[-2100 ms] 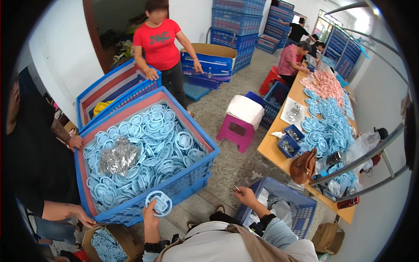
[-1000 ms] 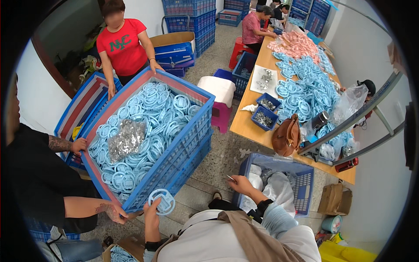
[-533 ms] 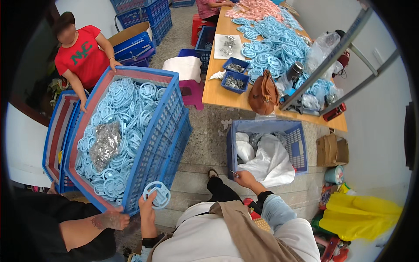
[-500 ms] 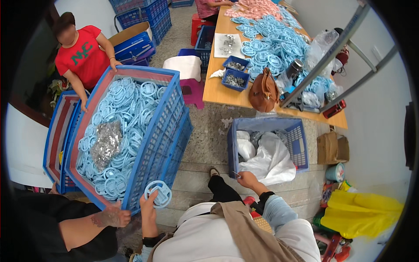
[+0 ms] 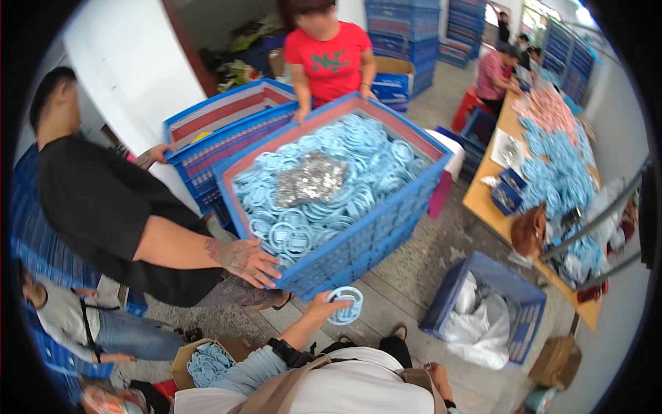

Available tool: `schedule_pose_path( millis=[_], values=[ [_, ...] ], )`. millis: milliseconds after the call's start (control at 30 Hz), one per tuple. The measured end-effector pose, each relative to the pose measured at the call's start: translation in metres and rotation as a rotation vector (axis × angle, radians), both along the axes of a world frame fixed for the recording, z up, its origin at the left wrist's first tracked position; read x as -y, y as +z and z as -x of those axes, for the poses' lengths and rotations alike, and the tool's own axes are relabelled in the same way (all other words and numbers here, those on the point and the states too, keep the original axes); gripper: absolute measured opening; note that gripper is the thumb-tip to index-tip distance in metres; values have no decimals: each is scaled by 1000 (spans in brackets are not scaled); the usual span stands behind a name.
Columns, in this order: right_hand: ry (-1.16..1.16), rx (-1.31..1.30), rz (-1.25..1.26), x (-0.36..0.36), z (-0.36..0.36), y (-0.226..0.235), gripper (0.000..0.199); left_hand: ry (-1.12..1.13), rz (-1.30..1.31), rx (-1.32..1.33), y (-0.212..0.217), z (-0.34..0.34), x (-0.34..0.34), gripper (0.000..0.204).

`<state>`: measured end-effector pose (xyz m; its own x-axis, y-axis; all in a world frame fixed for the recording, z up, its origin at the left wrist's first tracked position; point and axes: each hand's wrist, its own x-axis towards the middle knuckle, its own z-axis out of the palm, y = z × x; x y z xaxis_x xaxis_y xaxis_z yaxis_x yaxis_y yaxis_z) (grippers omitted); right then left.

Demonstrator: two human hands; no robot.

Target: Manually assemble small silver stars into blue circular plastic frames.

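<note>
My left hand (image 5: 318, 308) is closed on a light blue plastic ring piece (image 5: 347, 316), a round frame with cut-out shapes inside. It is held in front of a stack of blue crates (image 5: 358, 255). The top crate is full of similar light blue ring pieces (image 5: 362, 141), with a clear bag of small shiny metal parts (image 5: 312, 181) lying on them. Low at my right side, my right hand (image 5: 437, 377) is closed, with a thin tip showing at the fingers; what it holds is too small to name.
A co-worker's tattooed hand (image 5: 252, 262) rests on the crate's near corner; a person in red (image 5: 331, 58) grips its far side. At right stand a blue bin (image 5: 441, 297) with white bags and a wooden table (image 5: 486, 190) piled with blue and pink pieces. A cardboard box (image 5: 183, 366) sits lower left.
My view has swung left, so the crates now appear nearer the middle. My left hand still holds the ring piece. My right hand has dropped close to my body. The co-worker's hand lies spread on the crate.
</note>
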<state>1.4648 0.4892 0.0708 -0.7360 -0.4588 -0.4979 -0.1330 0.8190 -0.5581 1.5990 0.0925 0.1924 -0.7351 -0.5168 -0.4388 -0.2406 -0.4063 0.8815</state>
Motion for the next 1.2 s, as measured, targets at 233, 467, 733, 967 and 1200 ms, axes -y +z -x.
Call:
schedule_pose_path(
  millis=[233, 467, 733, 967, 1200],
  values=[
    [125, -190, -24, 18, 51, 19, 24, 89, -6, -2, 11, -15, -12, 34],
    [244, -152, 13, 20, 93, 26, 24, 256, -1, -36, 11, -21, -31, 31],
    [387, -98, -96, 25, 117, 30, 25, 375, -64, -40, 7, -21, -54, 32],
    [495, -179, -69, 39, 147, 31, 25, 424, -64, -18, 9, -23, -61, 31],
    [571, -172, -76, 65, 149, 22, 25, 538, -118, -17, -7, -41, -64, 33]
  ],
)
